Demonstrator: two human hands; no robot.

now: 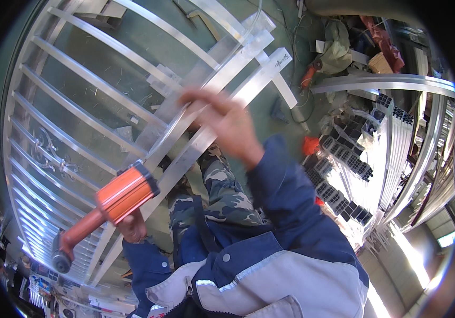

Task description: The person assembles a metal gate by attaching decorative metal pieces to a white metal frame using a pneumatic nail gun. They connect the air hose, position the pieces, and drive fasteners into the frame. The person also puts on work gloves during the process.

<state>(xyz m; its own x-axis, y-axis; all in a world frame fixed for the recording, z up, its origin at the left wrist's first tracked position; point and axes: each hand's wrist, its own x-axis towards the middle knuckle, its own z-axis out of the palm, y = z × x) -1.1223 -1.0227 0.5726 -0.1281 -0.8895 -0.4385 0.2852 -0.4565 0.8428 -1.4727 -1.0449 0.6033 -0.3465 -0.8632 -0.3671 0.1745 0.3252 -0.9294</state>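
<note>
- I see L hand (132,227) low, fingers closed round the orange gun (112,204); mostly hidden behind the gun body, only knuckles show.
- Gun runs up-right from L hand: fat orange barrel w/ black collar above the hand, thinner orange rod + dark round knob down-left of it.
- Clear nozzle (170,132) leaves the collar, thin, curving up toward R hand.
- R hand (226,123) raised, well above and right of L hand; blurred. Fingers curl in at the nozzle's upper end, thumb side pointing left. I can't tell if it actually grips the nozzle or just touches it.
- Bars (248,87): flat aluminium strips lying together, running diagonally behind both hands, from below L hand to up-right past R hand. Gun lies across/along them.
- Gate (68,138): big aluminium frame w/ many parallel rails and a scroll ornament, left of both hands, on green floor.
- Camo trousers (222,191) between the hands, just below R wrist; blue sleeve (291,196) comes from lower right.
- Profiles (344,164): stack of hollow dark-ended sections, right of R hand, well apart.
- Orange tool (308,77) on floor, up-right of R hand, far off.
</note>
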